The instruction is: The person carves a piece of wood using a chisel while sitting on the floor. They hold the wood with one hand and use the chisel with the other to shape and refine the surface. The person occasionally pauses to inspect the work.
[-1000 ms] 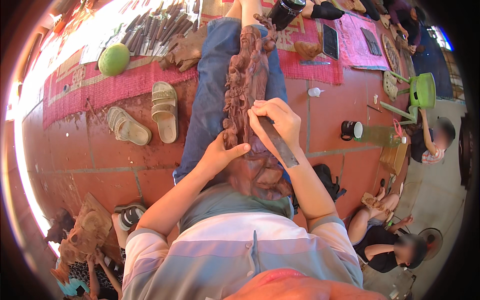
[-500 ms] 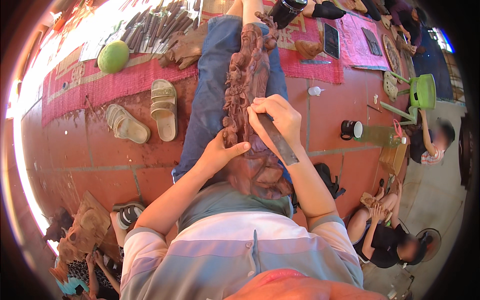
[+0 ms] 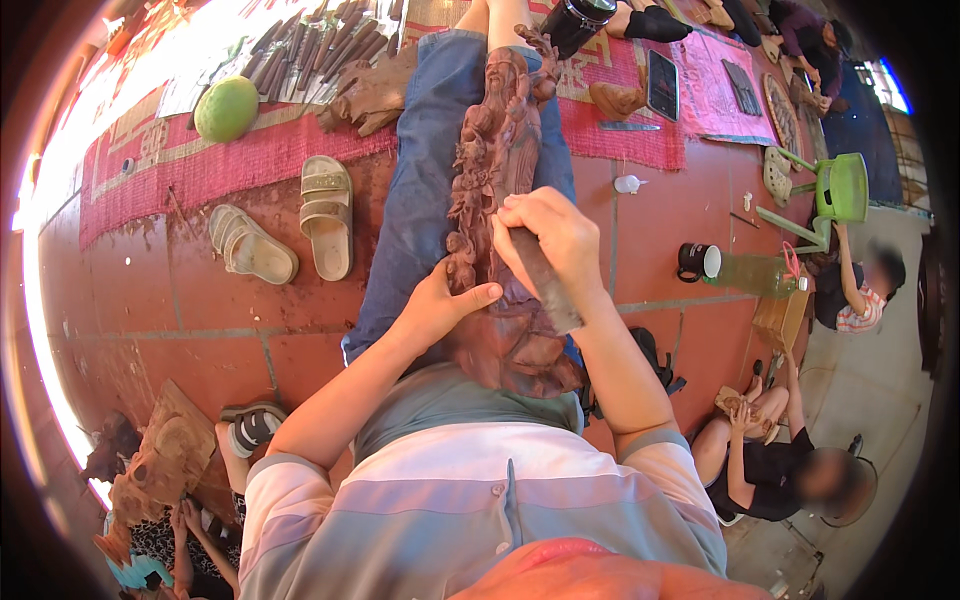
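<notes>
A reddish-brown wood carving of a bearded figure with smaller figures and foliage lies lengthwise along my lap, its rough base towards my belly. My left hand grips the lower left side of the carving, thumb stretched over the front and fingers mostly hidden around the edge. Against the middle of the figure, my right hand is closed around a flat, dark, bar-shaped hand tool. Its broad end sticks out back over my wrist. The working tip is hidden by my fingers at the wood.
Many wood-handled carving tools lie on paper at the far left, near a green round fruit. Sandals rest on the tiles. To the right are a phone, a mug, a bottle and a green stool. People sit around.
My right hand has shifted slightly left, and the tool's rear end has swung left with it. My left hand and the carving stay put. At lower right, a seated person has moved.
</notes>
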`<action>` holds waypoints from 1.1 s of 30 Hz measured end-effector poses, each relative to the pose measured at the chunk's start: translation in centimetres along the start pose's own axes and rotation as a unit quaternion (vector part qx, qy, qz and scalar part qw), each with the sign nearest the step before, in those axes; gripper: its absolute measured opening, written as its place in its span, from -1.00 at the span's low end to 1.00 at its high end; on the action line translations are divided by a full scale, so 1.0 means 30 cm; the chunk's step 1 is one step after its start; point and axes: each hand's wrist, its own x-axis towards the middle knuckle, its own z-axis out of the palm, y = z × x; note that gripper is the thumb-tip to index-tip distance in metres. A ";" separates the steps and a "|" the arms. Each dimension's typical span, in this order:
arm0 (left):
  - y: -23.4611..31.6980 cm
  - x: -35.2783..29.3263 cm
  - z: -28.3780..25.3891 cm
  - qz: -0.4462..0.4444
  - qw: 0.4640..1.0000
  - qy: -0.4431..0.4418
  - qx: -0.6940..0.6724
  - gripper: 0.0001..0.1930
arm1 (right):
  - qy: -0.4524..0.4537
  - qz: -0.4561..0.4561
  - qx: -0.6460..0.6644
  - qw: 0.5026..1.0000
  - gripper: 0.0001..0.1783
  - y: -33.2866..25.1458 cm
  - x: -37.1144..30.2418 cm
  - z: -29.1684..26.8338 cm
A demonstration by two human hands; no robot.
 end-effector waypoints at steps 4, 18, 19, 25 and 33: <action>0.007 -0.003 0.004 -0.002 1.000 0.000 -0.015 0.00 | 0.040 -0.017 -0.009 0.999 -0.80 0.023 0.017 0.019; -0.018 0.001 0.001 -0.002 1.000 0.003 0.008 0.02 | 0.040 0.002 -0.002 0.999 -0.81 0.006 0.010 0.014; -0.021 0.007 -0.001 -0.003 1.000 0.005 0.004 0.02 | 0.067 -0.075 -0.047 0.994 -0.81 0.022 0.011 0.033; -0.001 -0.005 0.002 0.003 1.000 0.007 -0.002 0.03 | 0.021 -0.066 -0.004 0.998 -0.83 0.031 -0.009 0.020; 0.007 -0.014 0.004 -0.004 1.000 0.009 0.018 0.01 | 0.037 -0.027 -0.010 0.999 -0.85 0.011 -0.020 0.015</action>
